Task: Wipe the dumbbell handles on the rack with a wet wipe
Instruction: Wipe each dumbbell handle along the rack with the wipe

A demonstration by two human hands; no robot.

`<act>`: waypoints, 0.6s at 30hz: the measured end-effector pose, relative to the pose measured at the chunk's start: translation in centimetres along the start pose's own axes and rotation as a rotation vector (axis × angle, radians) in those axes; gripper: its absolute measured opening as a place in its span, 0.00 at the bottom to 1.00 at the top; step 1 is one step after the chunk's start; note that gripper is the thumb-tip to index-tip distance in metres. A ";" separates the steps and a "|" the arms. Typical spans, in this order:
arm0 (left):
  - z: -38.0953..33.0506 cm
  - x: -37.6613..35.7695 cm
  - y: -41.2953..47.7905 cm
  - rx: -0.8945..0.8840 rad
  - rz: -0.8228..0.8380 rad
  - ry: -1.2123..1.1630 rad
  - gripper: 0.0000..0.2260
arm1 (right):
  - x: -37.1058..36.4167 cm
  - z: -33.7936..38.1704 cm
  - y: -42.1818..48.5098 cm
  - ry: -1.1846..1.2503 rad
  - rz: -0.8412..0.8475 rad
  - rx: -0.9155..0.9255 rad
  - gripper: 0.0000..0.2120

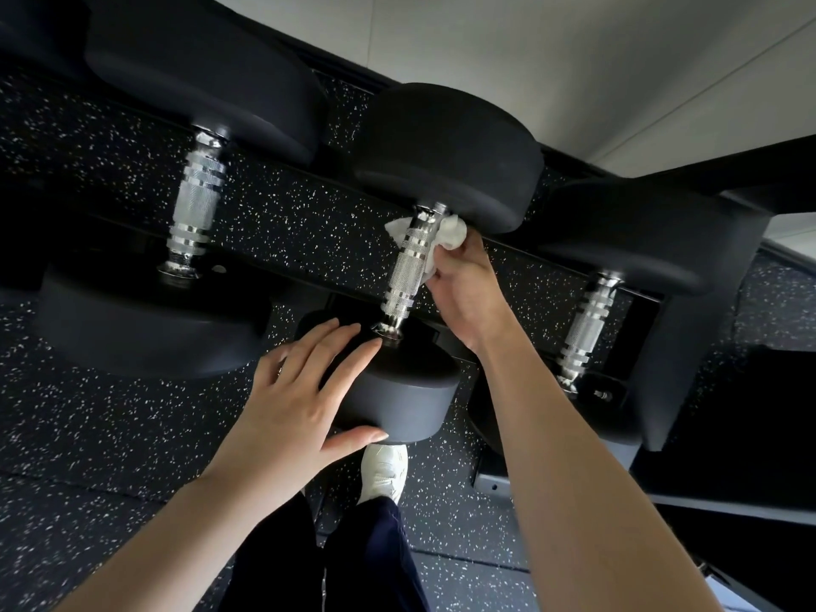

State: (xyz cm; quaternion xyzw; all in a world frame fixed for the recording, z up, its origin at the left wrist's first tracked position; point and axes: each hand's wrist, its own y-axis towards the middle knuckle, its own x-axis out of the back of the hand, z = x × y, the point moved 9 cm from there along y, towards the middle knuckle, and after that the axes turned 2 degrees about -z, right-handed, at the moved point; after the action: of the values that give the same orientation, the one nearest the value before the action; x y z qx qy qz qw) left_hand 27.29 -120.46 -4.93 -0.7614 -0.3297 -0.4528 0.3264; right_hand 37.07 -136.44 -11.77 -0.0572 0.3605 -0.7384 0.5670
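Handle [404, 269]: middle dumbbell's chrome grip, lying across the rack [706, 337], knurling up.
Wipe [452, 234]: bunched at the grip's far end, wrapped behind it, one corner peeking out left.
Right hand [463, 284]: fingers curled, pinching the wipe against the bar.
Left hand [296, 404]: flat, fingers straight and spread on the near head [410, 404], steadying it.
Technique: hold the wrap snug, draw it down toward the near collar, twisting into the knurling.
Doubt: underside contact is hidden, probably there.
Risk: dumbbell rolling, so press that left palm down firmly.
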 end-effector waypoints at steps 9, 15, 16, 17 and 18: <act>0.0 0.0 0.0 0.012 0.019 0.001 0.33 | 0.2 0.1 -0.1 -0.087 0.118 0.002 0.20; 0.0 0.0 0.0 0.007 0.001 -0.002 0.33 | 0.2 -0.1 -0.1 -0.216 0.147 0.032 0.22; 0.0 0.0 0.0 0.006 0.000 -0.003 0.33 | 0.3 -0.3 0.0 -0.231 0.140 0.031 0.23; -0.1 0.0 0.0 0.005 -0.001 -0.004 0.33 | 0.5 -0.5 0.1 -0.245 0.124 0.029 0.23; -0.1 0.0 0.0 0.003 -0.002 -0.004 0.33 | 0.6 -0.6 0.2 -0.259 0.111 0.031 0.24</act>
State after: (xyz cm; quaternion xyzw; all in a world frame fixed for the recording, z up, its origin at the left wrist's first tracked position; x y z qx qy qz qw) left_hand 27.24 -120.48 -4.85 -0.7615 -0.3320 -0.4511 0.3263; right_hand 36.69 -136.68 -12.54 -0.1232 0.2755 -0.6977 0.6497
